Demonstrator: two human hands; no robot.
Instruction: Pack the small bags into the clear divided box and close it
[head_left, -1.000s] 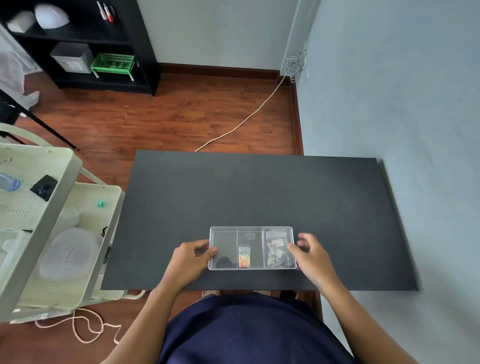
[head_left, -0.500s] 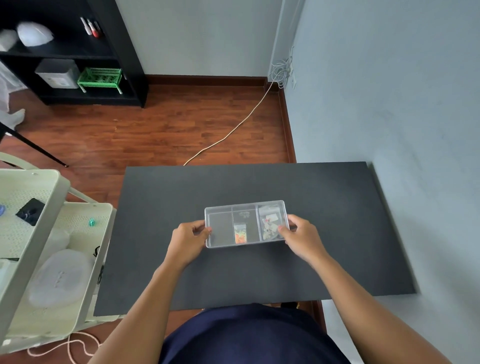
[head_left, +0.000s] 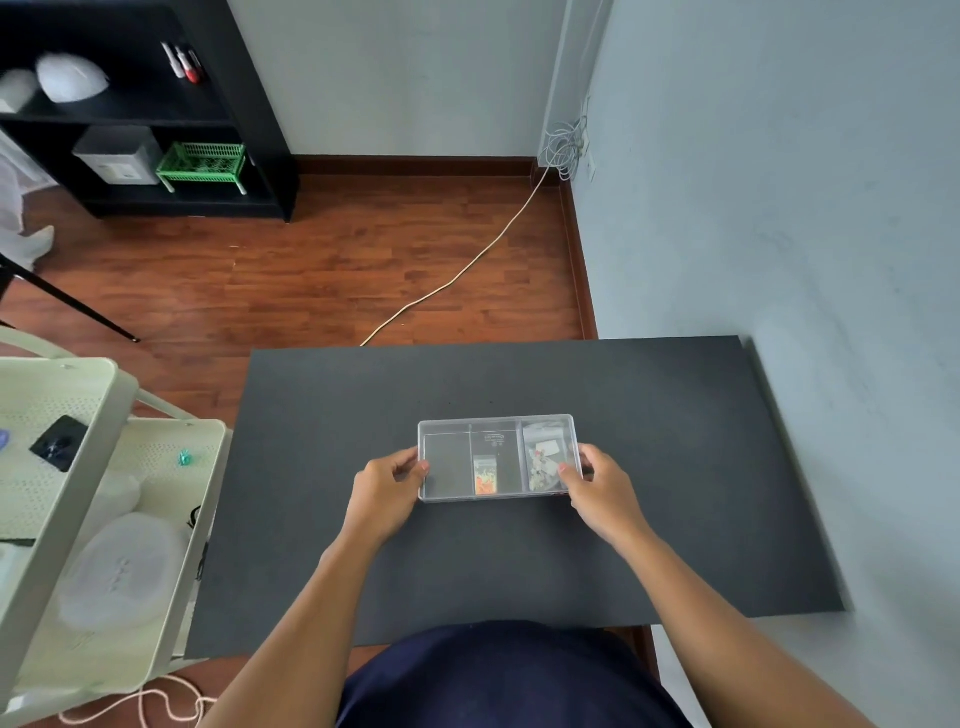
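The clear divided box lies in the middle of the black table, its clear lid on. Its left compartment looks bare. In the middle compartment lies a small bag with orange bits, and the right one holds several small bags. My left hand grips the box's left end, thumb on top. On the right end sits my right hand, thumb pressing the lid.
A cream trolley with white items stands at the table's left. The blue-grey wall runs along the right side. A black shelf unit and a cable lie beyond on the wooden floor.
The box has moved away from me, from near the front edge toward the table's middle, held in both hands. My arms stretched forward with it.
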